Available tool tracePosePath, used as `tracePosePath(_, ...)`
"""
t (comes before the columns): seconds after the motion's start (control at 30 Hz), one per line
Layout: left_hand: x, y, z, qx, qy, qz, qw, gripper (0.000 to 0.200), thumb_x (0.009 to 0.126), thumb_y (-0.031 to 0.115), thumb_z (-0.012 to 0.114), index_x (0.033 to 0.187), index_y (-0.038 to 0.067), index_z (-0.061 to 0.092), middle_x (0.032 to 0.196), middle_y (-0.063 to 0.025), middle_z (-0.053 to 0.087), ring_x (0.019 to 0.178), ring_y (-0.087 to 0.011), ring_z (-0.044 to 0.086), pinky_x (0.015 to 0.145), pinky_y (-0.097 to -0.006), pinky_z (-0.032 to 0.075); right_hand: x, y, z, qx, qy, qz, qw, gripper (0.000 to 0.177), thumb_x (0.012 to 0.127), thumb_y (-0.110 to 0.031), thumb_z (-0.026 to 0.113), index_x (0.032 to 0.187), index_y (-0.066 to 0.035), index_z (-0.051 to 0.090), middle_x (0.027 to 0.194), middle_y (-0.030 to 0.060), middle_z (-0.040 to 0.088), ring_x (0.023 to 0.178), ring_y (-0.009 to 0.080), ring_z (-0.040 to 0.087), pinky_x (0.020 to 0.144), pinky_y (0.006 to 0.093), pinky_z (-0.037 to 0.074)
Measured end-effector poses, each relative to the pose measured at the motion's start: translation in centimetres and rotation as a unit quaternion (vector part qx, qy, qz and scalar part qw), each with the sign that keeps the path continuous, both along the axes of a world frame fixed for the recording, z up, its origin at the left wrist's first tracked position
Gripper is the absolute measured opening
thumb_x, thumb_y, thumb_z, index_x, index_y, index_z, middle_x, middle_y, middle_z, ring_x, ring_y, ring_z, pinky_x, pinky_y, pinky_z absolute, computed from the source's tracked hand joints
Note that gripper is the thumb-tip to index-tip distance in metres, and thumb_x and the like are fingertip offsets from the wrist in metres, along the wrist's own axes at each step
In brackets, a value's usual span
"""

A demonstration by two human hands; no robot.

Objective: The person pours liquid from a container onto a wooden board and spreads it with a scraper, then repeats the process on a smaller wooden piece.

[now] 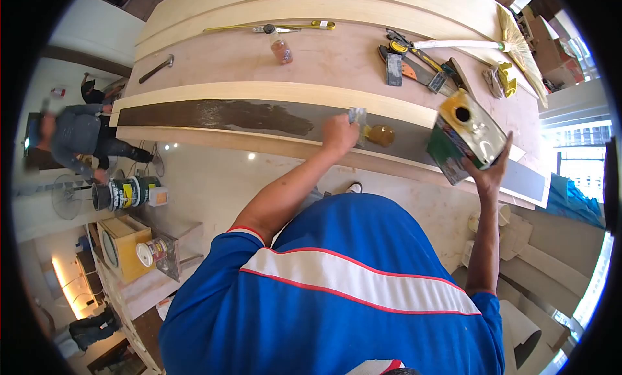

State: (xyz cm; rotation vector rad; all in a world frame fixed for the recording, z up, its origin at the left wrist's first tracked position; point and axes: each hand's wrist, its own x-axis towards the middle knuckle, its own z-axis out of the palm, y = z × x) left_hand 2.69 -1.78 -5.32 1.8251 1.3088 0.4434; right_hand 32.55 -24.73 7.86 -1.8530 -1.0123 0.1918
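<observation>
My left hand [339, 135] is closed around a flat putty-knife-like spreader [357, 117], its blade at the grey strip [414, 133]. Right beside the blade lies a puddle of amber glue-like liquid [381, 136]. Toward the left, the strip carries a dark wet coat [240, 116] with a ragged end. My right hand [490, 170] grips a rectangular metal can [481, 134] from its side and lower edge. The can is tilted over the strip's right part, its round opening facing up toward me. A pale wooden board [272, 90] lies under the strip.
On the table [220, 57] lie a hammer [157, 68], a bottle [279, 46], a yellow tape-like tool [322, 25], a handsaw [418, 70] among several tools, and a broom [516, 48]. Buckets [124, 192] and a person [78, 132] are at left; another person [87, 329] is lower left.
</observation>
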Motion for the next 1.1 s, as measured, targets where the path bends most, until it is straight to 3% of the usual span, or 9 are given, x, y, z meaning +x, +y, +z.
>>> tracePosePath(0.17, 2.3, -1.4, 1.2, 0.047, 0.032, -0.039, 0.998, 0.021, 0.080, 0.018, 0.061, 0.080, -0.004, 0.064, 0.079, -0.0262, 0.066, 0.079, -0.0434, 0.065, 0.075, -0.0494, 0.053, 2.0, -4.7, -2.0, -0.067, -0.098, -0.038, 0.992, 0.127, 0.057, -0.019, 0.087, 0.156, -0.003, 0.008, 0.141, 0.0237, 0.043, 0.129, 0.0350, 0.045, 0.111, 0.0416, 0.035)
tracePosePath(0.27, 2.9, -1.8, -0.2, 0.152, 0.048, -0.068, 0.985, 0.021, 0.081, 0.017, 0.059, 0.080, -0.003, 0.064, 0.076, -0.0260, 0.067, 0.072, -0.0426, 0.067, 0.069, -0.0485, 0.054, 2.3, -7.0, -2.6, -0.104, -0.038, -0.071, 0.991, 0.124, 0.056, -0.022, 0.086, 0.156, -0.003, 0.014, 0.151, 0.0249, 0.032, 0.138, 0.0353, 0.035, 0.116, 0.0427, 0.028)
tracePosePath(0.33, 2.5, -1.0, -0.3, 0.100, 0.073, -0.036, 0.992, 0.019, 0.080, 0.017, 0.058, 0.082, -0.001, 0.064, 0.080, -0.0266, 0.066, 0.076, -0.0446, 0.066, 0.070, -0.0504, 0.054, 1.7, -7.4, -1.9, -0.121, -0.012, -0.079, 0.989, 0.123, 0.058, -0.023, 0.087, 0.156, -0.004, 0.014, 0.153, 0.0256, 0.030, 0.141, 0.0363, 0.032, 0.116, 0.0456, 0.028)
tracePosePath(0.43, 0.4, 0.9, 1.6, 0.044, 0.136, -0.018, 0.990, 0.019, 0.081, 0.016, 0.059, 0.088, 0.000, 0.067, 0.088, -0.0256, 0.068, 0.083, -0.0441, 0.067, 0.074, -0.0526, 0.054, 0.4, -6.8, 0.1, -0.160, -0.170, -0.101, 0.967, 0.122, 0.059, -0.025, 0.088, 0.156, -0.007, 0.016, 0.153, 0.0258, 0.029, 0.142, 0.0380, 0.030, 0.116, 0.0482, 0.030)
tracePosePath(0.57, -6.1, 5.5, -1.2, 0.168, 0.245, -0.001, 0.955, 0.023, 0.079, 0.018, 0.059, 0.088, -0.001, 0.068, 0.080, -0.0237, 0.069, 0.074, -0.0396, 0.070, 0.070, -0.0467, 0.057, -1.0, -4.4, 4.8, -0.163, -0.239, -0.063, 0.955, 0.124, 0.054, -0.026, 0.090, 0.156, -0.013, 0.020, 0.155, 0.0215, 0.028, 0.143, 0.0404, 0.028, 0.117, 0.0506, 0.028)
tracePosePath(0.77, -12.9, 9.8, 0.4, -0.024, 0.165, 0.118, 0.979, 0.021, 0.080, 0.014, 0.057, 0.081, -0.005, 0.065, 0.069, -0.0210, 0.069, 0.051, -0.0292, 0.069, 0.059, -0.0361, 0.057, 2.4, -1.2, 4.3, -0.244, -0.245, -0.006, 0.938, 0.121, 0.052, -0.028, 0.088, 0.154, -0.012, 0.027, 0.147, 0.0204, 0.042, 0.138, 0.0386, 0.036, 0.114, 0.0513, 0.030)
tracePosePath(0.83, -14.5, 10.6, 1.3, -0.035, 0.176, 0.137, 0.974, 0.020, 0.081, 0.013, 0.057, 0.081, -0.006, 0.064, 0.069, -0.0208, 0.069, 0.053, -0.0282, 0.070, 0.058, -0.0348, 0.057, 3.7, -1.3, 2.7, -0.262, -0.132, 0.002, 0.956, 0.118, 0.053, -0.035, 0.086, 0.154, -0.011, 0.030, 0.143, 0.0204, 0.048, 0.134, 0.0395, 0.042, 0.112, 0.0515, 0.032)
tracePosePath(1.0, -18.6, 13.6, 0.8, -0.052, 0.161, 0.215, 0.962, 0.022, 0.079, 0.015, 0.058, 0.081, -0.006, 0.065, 0.076, -0.0239, 0.069, 0.061, -0.0330, 0.071, 0.064, -0.0388, 0.058, 2.8, -1.4, 2.6, -0.244, -0.186, 0.003, 0.952, 0.112, 0.056, -0.045, 0.081, 0.153, -0.013, 0.034, 0.138, 0.0222, 0.052, 0.130, 0.0416, 0.045, 0.110, 0.0516, 0.033)
tracePosePath(1.1, -21.1, 16.1, -0.6, 0.188, 0.338, 0.121, 0.914, 0.024, 0.077, 0.017, 0.059, 0.083, -0.005, 0.067, 0.083, -0.0249, 0.070, 0.077, -0.0397, 0.070, 0.076, -0.0450, 0.056, 3.2, -0.9, 2.9, -0.296, -0.173, 0.010, 0.939, 0.111, 0.058, -0.048, 0.081, 0.153, -0.013, 0.034, 0.139, 0.0230, 0.051, 0.130, 0.0417, 0.044, 0.111, 0.0516, 0.032)
